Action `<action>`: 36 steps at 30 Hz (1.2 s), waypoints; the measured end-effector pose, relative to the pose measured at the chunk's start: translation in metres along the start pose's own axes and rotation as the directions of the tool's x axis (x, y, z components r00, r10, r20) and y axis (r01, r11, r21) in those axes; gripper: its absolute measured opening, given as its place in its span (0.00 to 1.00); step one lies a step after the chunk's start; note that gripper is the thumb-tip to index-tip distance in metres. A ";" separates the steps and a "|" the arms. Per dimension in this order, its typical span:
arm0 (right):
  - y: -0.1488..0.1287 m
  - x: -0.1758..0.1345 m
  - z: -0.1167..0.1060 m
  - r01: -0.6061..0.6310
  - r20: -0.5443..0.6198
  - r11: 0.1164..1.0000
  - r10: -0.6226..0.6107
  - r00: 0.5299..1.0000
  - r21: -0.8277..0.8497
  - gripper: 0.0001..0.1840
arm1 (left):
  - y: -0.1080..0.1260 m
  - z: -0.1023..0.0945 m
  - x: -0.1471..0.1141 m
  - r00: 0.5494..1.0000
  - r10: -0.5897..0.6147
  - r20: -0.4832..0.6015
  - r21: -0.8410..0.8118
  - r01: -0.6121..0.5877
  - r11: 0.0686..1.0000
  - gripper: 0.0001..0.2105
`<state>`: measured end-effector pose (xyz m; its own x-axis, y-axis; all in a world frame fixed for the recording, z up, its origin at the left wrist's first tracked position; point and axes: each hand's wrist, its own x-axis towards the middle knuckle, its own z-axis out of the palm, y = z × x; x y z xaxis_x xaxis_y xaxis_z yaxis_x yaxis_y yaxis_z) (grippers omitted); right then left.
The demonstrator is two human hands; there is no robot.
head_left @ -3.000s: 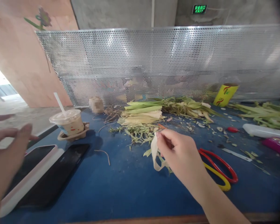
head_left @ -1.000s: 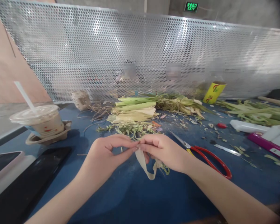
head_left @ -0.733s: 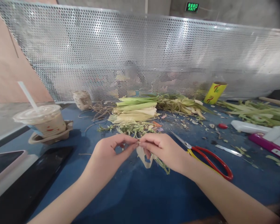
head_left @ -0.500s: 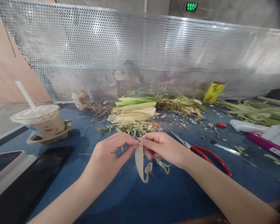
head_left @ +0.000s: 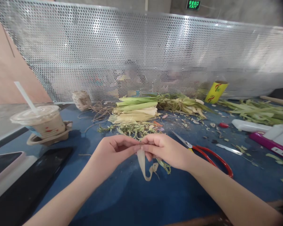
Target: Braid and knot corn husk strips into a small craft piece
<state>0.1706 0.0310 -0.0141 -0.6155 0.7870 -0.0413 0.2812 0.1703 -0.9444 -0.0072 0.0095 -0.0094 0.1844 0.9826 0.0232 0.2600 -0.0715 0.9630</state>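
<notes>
A pale strip of husk (head_left: 142, 164) hangs from between my hands, its lower end curling to the right. My left hand (head_left: 115, 150) pinches its top from the left, thumb against the fingers. From the other side my right hand (head_left: 166, 149) pinches the same spot, fingertips touching those of the left. The fingers hide the exact point of grip. Just beyond the hands lies a heap of thin green twisted strips (head_left: 141, 129), and behind it a stack of pale green corn husks (head_left: 136, 110). Scissors with red handles (head_left: 209, 157) rest right of my right hand.
At left stand a lidded drink cup (head_left: 44, 122) with a straw and a black tablet (head_left: 35, 175). A knife blade (head_left: 229, 149), a purple and white glue gun (head_left: 269, 144) and more husks (head_left: 261, 111) lie at right. A perforated metal screen (head_left: 143, 47) closes the back.
My left fingers have curled in closer to the right ones at the top of the strip. The strip's curled lower end has swung slightly right.
</notes>
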 end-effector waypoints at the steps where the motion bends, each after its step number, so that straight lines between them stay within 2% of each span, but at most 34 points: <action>1: 0.000 0.000 0.000 -0.004 0.002 1.000 0.004 1.000 -0.003 0.10 | 0.000 0.000 0.000 1.000 -0.001 -0.006 0.000 0.001 1.000 0.07; 6: 0.004 0.001 0.002 -0.017 0.017 0.999 0.016 1.000 0.029 0.13 | 0.003 0.003 -0.004 0.997 0.013 -0.070 -0.034 -0.015 0.999 0.05; 9: 0.003 0.001 0.002 -0.001 0.004 1.000 0.001 1.000 0.012 0.11 | 0.004 0.004 -0.003 0.995 0.018 -0.093 -0.056 -0.023 0.998 0.04; 17: -0.002 -0.002 0.002 0.105 -0.080 0.959 -0.130 0.988 -0.262 0.10 | 0.000 0.001 0.000 0.994 -0.106 -0.036 -0.152 0.099 0.983 0.05; 24: -0.004 -0.002 0.004 0.050 -0.025 0.999 -0.050 0.998 -0.003 0.11 | 0.000 0.000 -0.001 0.986 -0.155 -0.054 -0.244 0.138 0.960 0.06; 31: -0.001 -0.001 0.002 0.129 -0.028 0.992 -0.129 0.991 0.004 0.11 | -0.002 0.001 -0.001 0.973 -0.231 -0.016 -0.347 0.212 0.914 0.07; 36: -0.001 -0.001 0.001 0.136 -0.038 0.991 -0.136 0.990 -0.002 0.10 | -0.003 0.000 -0.001 0.966 -0.252 0.059 -0.426 0.252 0.869 0.07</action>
<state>0.1707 0.0296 -0.0137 -0.6197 0.7785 0.0995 0.1962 0.2764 -0.9408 -0.0081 0.0090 -0.0124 0.1684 0.9571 -0.2358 -0.1314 0.2588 0.9569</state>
